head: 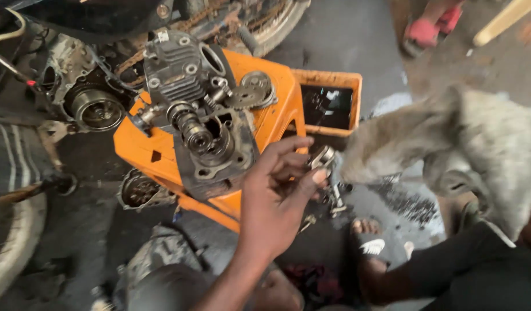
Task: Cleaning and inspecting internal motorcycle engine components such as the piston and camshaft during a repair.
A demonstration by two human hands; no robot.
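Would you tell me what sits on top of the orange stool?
A grimy engine cylinder head with a camshaft and a sprocket rests on the orange stool, covering most of its seat.

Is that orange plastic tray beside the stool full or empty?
Neither: the orange square plastic tray holds dark liquid that mirrors things above, with bare inner walls showing above it.

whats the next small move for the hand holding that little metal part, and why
Probably bring the small metal part to the grey rag and wipe it. The left hand pinches it in its fingertips right beside the rag, and the cylinder head on the orange stool looks oily.
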